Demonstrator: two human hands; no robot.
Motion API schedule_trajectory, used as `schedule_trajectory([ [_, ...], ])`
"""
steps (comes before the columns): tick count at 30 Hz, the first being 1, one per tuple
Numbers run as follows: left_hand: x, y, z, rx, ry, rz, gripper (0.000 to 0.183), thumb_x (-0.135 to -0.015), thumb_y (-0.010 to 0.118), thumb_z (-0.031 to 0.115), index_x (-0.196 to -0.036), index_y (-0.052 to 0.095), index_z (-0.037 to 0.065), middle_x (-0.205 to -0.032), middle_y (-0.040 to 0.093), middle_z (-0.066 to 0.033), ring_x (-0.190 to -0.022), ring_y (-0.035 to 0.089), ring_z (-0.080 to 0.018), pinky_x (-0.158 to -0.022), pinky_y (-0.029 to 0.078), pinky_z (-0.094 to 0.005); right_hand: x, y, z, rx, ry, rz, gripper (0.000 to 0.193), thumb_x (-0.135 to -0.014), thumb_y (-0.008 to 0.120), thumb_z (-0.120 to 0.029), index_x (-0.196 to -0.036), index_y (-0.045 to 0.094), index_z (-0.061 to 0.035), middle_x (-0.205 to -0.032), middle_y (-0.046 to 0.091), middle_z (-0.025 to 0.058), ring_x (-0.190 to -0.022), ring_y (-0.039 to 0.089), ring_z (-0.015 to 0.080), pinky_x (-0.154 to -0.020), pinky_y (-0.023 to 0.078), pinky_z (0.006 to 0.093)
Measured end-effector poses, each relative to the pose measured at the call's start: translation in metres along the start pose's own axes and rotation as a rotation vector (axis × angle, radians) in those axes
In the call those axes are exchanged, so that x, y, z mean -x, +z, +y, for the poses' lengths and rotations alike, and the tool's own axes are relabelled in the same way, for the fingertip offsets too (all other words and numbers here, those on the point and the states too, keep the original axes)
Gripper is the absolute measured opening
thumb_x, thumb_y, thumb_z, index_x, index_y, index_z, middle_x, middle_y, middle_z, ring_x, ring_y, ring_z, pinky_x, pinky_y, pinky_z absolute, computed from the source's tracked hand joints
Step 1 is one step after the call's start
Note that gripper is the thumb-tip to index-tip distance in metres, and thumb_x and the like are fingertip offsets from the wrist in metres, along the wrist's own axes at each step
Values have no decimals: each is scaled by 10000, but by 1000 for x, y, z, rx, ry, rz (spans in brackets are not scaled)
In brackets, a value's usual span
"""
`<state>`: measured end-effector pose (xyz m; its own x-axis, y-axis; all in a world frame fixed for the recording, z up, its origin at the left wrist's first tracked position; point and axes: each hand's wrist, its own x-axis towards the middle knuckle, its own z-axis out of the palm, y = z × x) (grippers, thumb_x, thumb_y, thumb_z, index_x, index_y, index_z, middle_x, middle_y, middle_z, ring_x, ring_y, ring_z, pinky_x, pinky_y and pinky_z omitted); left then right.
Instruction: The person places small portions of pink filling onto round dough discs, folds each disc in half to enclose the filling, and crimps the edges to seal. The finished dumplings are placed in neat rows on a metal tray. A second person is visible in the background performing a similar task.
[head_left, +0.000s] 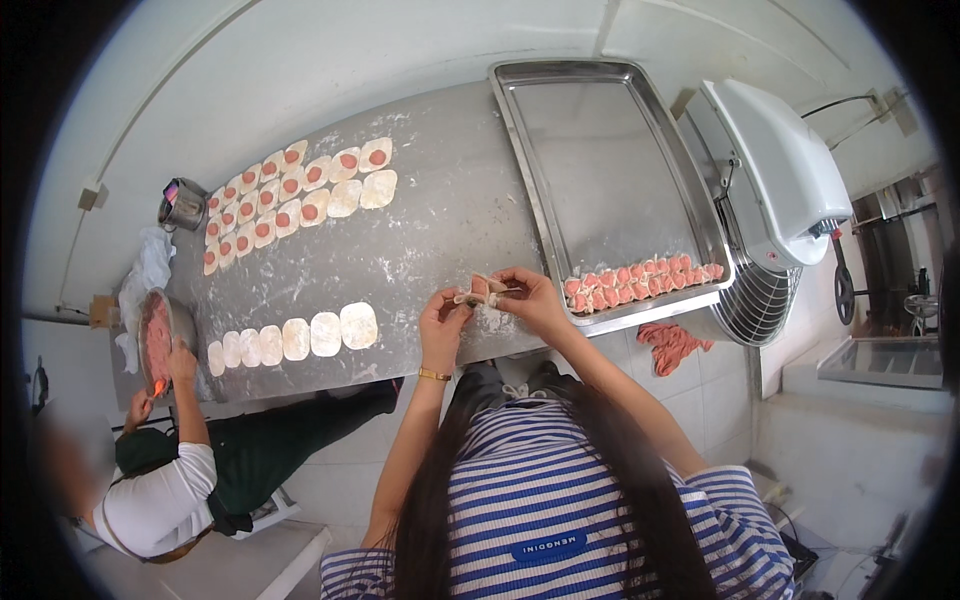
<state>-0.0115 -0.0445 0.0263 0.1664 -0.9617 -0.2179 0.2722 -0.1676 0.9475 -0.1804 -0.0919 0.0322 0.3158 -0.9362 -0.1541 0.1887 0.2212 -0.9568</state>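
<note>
Left hand [443, 312] and right hand [535, 302] pinch a dumpling [480, 287] between them at the frame's centre; the tray [605, 170] lies toward upper right, nearer the right hand.

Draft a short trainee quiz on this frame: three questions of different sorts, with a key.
1. What do the left hand and right hand hold together?
A) a cloth
B) a filled wrapper
C) a spoon

2. True or false: every wrapper in the near row has filling on it.

3. At which end of the tray do the shaped pieces lie?

Key:
1. B
2. False; that row is bare.
3. The end nearest the hands.
</note>
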Motion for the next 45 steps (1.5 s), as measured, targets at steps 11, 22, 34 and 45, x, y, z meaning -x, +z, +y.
schedule_trajectory([
  [11, -5, -13, -41, -421, 134, -139, 154, -740, 615, -93, -838, 563, 13, -1109, 593, -97, -988, 585, -170, -830, 509, -297, -6, -17, 23, 408, 28, -103, 440, -660, 675, 42, -1089, 580, 11, -1002, 617, 83, -939, 611, 170, -842, 501, 291],
  [22, 5, -19, -45, -451, 39, 19, 230, -733, 646, -68, -919, 545, 23, -947, 647, -59, -868, 629, -130, -754, 523, -263, -8, -10, 36, 812, -226, -189, 346, -618, 635, -3, -963, 604, -18, -923, 582, 155, -860, 582, 351, -737, 481, 389],
  [34, 5, 3, -18, -828, 105, -8, 267, -699, 714, 2, -950, 627, 27, -886, 665, -107, -766, 664, -197, -673, 530, -286, -9, 0, 20, 874, -207, -248, 187, -675, 589, 25, -854, 602, -29, -869, 593, 141, -815, 584, 362, -702, 476, 429],
  [45, 5, 1, -15, -761, 62, -63, 185, -725, 712, 27, -892, 633, 21, -807, 675, -91, -758, 678, -182, -660, 532, -284, -6, 2, 23, 958, -220, -224, 162, -679, 584, 33, -826, 608, -28, -869, 584, 143, -858, 573, 357, -738, 464, 424],
])
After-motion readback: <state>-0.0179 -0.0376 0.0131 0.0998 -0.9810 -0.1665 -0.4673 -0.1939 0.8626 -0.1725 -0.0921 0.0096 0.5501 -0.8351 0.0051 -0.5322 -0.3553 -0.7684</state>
